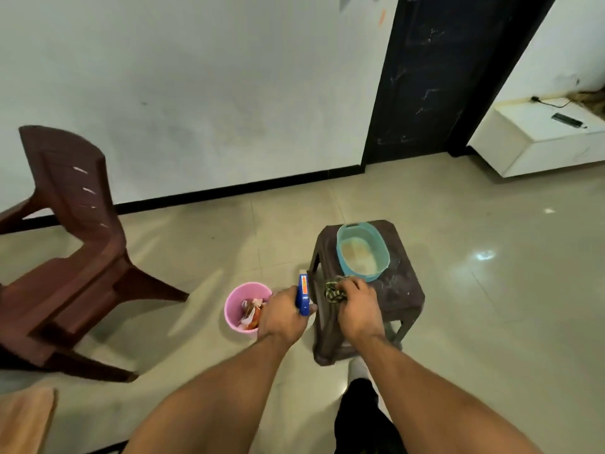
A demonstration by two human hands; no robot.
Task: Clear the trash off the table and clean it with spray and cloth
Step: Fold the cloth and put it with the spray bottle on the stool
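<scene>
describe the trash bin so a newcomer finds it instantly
Start at the small dark brown table in the middle of the tiled floor. Just left of it, on the floor, stands the pink bucket holding crumpled wrappers; nothing else here is pink.

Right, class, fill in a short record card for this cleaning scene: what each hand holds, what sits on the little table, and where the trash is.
left hand: gripping a blue spray bottle
right hand: closed on a striped cloth, at the table's near-left edge
table: small dark brown plastic one, top looks scuffed or streaked
on table: teal oval basin, far side
trash: wrappers inside pink bin, on the floor left of table
nearby: brown plastic chair, at left
</scene>
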